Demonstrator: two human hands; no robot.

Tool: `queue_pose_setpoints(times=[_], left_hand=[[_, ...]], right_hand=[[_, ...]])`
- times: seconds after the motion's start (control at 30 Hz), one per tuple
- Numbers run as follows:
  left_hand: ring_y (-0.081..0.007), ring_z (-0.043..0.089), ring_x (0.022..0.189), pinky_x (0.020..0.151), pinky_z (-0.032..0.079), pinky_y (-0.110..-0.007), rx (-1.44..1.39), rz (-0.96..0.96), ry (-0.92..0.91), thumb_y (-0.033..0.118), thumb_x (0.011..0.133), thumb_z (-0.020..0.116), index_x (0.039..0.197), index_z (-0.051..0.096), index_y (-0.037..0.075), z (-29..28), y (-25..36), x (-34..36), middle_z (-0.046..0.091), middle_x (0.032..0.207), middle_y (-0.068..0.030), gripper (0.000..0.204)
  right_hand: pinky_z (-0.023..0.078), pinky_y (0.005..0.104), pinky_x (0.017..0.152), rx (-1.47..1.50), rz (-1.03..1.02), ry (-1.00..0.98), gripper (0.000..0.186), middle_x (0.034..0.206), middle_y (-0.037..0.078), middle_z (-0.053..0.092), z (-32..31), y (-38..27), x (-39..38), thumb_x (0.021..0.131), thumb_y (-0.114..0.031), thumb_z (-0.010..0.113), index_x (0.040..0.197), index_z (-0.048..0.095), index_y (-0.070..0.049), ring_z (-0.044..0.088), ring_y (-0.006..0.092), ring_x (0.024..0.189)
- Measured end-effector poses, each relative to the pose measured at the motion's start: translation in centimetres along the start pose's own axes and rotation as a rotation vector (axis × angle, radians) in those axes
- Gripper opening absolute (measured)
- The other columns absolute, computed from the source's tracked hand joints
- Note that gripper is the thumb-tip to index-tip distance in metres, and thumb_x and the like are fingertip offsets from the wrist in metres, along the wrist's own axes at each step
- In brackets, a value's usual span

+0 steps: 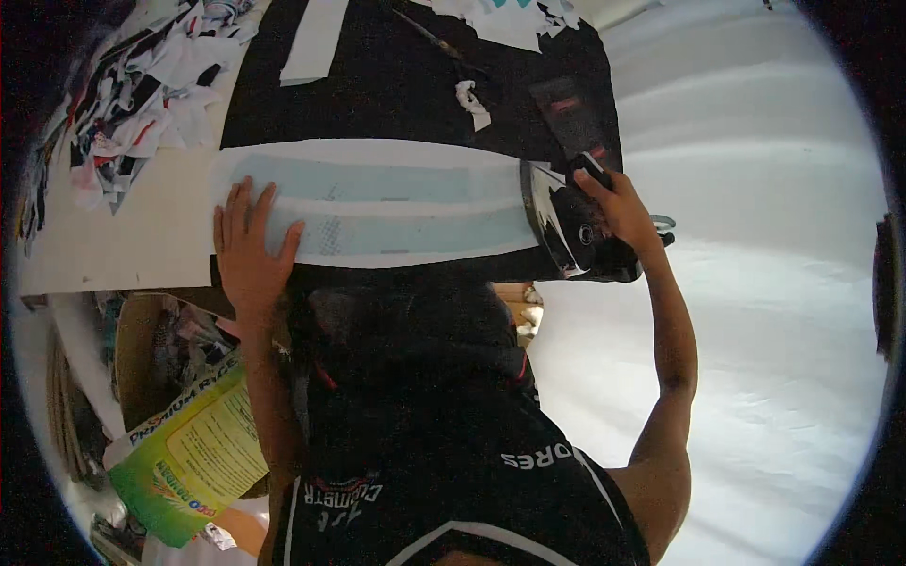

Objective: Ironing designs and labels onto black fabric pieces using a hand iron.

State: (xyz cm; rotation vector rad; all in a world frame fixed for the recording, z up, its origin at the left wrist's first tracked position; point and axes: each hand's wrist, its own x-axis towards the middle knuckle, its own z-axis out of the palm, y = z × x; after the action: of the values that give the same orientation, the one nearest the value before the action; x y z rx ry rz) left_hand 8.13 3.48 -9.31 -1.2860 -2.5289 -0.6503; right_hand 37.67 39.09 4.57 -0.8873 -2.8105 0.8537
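A long white piece of fabric [377, 208] with two pale blue strips lies across a black cloth on the table. My left hand [250, 236] rests flat on its left end, fingers spread. At the right end, my right hand [613, 203] is wrapped round the handle of a clothes iron [566, 226]. The iron's shiny soleplate edge lies over the fabric's right end; whether it presses flat is hard to tell. Beyond the iron, a dark flat item with red marks [566, 108] lies on the black cloth [377, 104].
A heap of fabric scraps [160, 104] covers the table's far left. Scissors [429, 36], a crumpled white scrap [472, 102] and a white strip [316, 42] lie further back. Below the table's left edge are a cardboard box [142, 358] and a green-yellow sack [198, 453]. White sheeting [755, 236] hangs at right.
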Motion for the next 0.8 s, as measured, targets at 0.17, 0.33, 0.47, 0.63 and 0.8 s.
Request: queue_pose_setpoints(times=[0.17,0.33,0.47,0.63,0.8], left_hand=[[-0.0285,0.039,0.138,0.116,0.026,-0.051,0.014,0.006,0.013,0.042,0.089,0.065,0.133,0.056,0.017,0.5,-0.4,-0.5,0.044,0.146,-0.0089,0.052],[-0.0289,0.038,0.138,0.115,0.027,-0.051,-0.01,-0.002,-0.024,0.042,0.09,0.063,0.134,0.056,0.017,-0.1,-0.1,-0.1,0.044,0.147,-0.0086,0.052],[-0.029,0.039,0.137,0.115,0.026,-0.051,-0.017,0.019,0.002,0.043,0.09,0.063,0.134,0.055,0.016,0.1,-0.3,-0.3,0.044,0.147,-0.009,0.052],[-0.0281,0.038,0.138,0.115,0.026,-0.05,-0.002,-0.004,-0.028,0.042,0.09,0.063,0.135,0.055,0.016,0.0,-0.4,-0.2,0.044,0.147,-0.0086,0.052],[-0.0281,0.038,0.138,0.115,0.026,-0.05,0.003,-0.002,-0.024,0.043,0.09,0.063,0.134,0.055,0.017,0.1,-0.2,-0.1,0.044,0.147,-0.0085,0.053]], right_hand=[[0.031,0.0276,0.04,0.189,0.598,-0.015,0.052,0.051,-0.001,0.046,-1.8,1.6,-1.0,0.091,-0.054,0.061,0.073,0.056,-0.006,0.043,0.0103,0.04],[0.033,0.0282,0.043,0.192,0.63,-0.027,0.056,0.054,0.0,0.048,-2.7,3.0,-2.0,0.091,-0.055,0.06,0.073,0.058,-0.002,0.046,0.0112,0.045],[0.032,0.0283,0.041,0.154,0.596,0.016,0.052,0.054,0.0,0.047,-2.0,1.2,-2.3,0.092,-0.053,0.06,0.072,0.055,-0.005,0.043,0.0106,0.042],[0.03,0.0262,0.039,0.149,0.44,0.012,0.045,0.052,-0.003,0.044,-0.9,-1.6,-1.9,0.093,-0.047,0.062,0.075,0.055,-0.007,0.04,0.0071,0.04],[0.039,0.0305,0.06,0.151,0.398,-0.14,0.045,0.073,0.006,0.056,-0.6,-7.2,-0.5,0.091,-0.05,0.063,0.095,0.061,-0.005,0.052,0.0136,0.064]])
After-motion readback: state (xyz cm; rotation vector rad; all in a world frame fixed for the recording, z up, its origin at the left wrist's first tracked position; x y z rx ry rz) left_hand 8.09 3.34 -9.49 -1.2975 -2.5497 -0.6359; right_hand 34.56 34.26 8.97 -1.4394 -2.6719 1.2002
